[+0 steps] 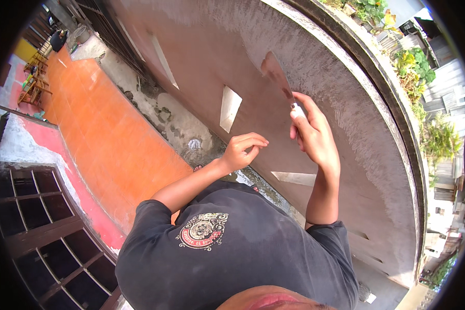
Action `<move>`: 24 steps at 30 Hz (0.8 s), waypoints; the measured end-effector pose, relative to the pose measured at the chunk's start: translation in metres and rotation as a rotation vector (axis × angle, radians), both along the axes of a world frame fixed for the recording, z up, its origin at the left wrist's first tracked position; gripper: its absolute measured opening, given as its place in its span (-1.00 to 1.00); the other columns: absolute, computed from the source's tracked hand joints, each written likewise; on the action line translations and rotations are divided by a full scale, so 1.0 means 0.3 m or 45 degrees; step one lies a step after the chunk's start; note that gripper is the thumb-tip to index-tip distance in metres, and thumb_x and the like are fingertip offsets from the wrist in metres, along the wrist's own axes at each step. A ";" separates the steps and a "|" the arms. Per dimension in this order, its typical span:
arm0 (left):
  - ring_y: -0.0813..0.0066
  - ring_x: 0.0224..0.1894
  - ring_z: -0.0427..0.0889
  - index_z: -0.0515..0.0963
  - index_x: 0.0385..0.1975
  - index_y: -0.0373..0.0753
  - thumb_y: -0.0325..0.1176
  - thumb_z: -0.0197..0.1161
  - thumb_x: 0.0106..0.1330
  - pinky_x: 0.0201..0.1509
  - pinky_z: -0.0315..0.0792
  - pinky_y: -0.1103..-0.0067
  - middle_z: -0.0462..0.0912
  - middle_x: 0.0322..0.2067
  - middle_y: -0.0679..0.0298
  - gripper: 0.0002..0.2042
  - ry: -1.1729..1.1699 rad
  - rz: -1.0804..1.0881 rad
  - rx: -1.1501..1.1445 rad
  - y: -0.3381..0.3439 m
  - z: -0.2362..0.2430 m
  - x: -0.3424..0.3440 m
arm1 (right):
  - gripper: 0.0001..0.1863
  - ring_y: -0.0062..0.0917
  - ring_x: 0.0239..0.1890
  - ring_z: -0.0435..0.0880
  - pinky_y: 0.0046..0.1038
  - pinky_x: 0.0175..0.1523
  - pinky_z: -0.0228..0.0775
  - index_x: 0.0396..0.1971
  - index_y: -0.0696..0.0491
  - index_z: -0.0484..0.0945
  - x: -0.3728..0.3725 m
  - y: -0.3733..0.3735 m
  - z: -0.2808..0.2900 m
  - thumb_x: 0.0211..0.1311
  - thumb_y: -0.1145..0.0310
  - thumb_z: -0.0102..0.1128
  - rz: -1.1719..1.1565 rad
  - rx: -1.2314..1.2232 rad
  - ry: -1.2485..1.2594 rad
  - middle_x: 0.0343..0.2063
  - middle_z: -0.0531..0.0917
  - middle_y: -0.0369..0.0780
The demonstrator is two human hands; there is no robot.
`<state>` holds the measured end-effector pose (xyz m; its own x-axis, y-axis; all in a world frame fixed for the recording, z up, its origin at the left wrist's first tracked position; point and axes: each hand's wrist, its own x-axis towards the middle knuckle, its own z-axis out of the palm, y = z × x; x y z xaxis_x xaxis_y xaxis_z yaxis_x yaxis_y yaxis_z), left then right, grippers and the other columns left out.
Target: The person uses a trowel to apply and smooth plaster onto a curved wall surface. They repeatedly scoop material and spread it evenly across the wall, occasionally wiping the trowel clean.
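Where the grey plastered parapet wall (253, 57) curves across the upper field: right hand (315, 135) raised against it, fingers (300, 123) wrapped tight round the pale handle of a flat-bladed putty knife (277, 77), blade pressed flat to the wall surface and pointing up and away. Blade smeared reddish brown. Left hand (242, 151) held just beside the right, lower and nearer the body, fingers curled loosely inward with fingertips (258, 142) near the thumb, holding nothing visible, clear of the wall. Three slanted slot openings (230, 107) in the wall, to the left of and below both hands. Black T-shirt (232, 253) with round printed emblem in the lower centre. Orange tiled floor (103, 129) to the left, rough concrete strip between floor and wall. Dark wooden lattice window (41, 232) at lower left. Green foliage (413, 67) beyond the wall's rim at upper right.
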<state>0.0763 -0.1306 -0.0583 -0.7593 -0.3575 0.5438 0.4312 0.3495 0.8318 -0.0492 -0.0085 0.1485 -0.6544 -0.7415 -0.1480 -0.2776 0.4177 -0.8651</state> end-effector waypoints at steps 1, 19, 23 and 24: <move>0.36 -0.28 0.75 0.65 -0.31 -0.42 -0.77 0.14 0.09 -0.22 0.63 0.55 0.74 -0.22 0.09 -0.77 -0.020 -0.023 -0.020 0.007 0.008 -0.005 | -0.53 -0.50 -0.56 0.56 -0.34 -0.38 0.41 0.26 0.15 0.39 0.000 -0.082 -0.048 0.41 0.31 0.02 0.100 0.035 0.112 -0.62 0.57 -0.20; 0.18 0.26 0.50 0.20 0.40 -0.22 0.17 0.09 0.45 0.32 0.45 0.21 0.44 0.28 0.00 -0.29 0.060 -0.901 1.268 -0.100 0.141 -0.154 | -0.53 -0.67 -0.68 0.43 -0.63 -0.60 0.28 0.30 0.09 0.31 0.098 0.072 -0.298 0.45 0.42 0.09 0.159 -0.502 -0.873 -0.50 0.55 -0.24; 0.33 -0.02 0.63 0.36 0.26 -0.22 0.13 0.02 0.51 -0.03 0.63 0.32 0.62 -0.01 0.10 -0.43 -0.055 -0.599 1.578 -0.074 0.190 -0.242 | -0.67 -0.67 -0.72 0.39 -0.64 -0.66 0.24 0.16 0.03 0.34 0.119 0.050 -0.422 0.48 0.33 0.06 0.016 -0.855 -1.390 -0.53 0.48 -0.23; 0.37 -0.09 0.65 0.40 0.22 -0.24 0.11 0.02 0.52 -0.12 0.65 0.36 0.65 -0.09 0.13 -0.45 -0.121 -0.528 1.627 -0.061 0.196 -0.254 | -0.70 -0.67 -0.72 0.38 -0.65 -0.67 0.22 0.14 0.03 0.35 0.118 0.062 -0.428 0.50 0.31 0.05 0.004 -0.917 -1.475 -0.54 0.48 -0.23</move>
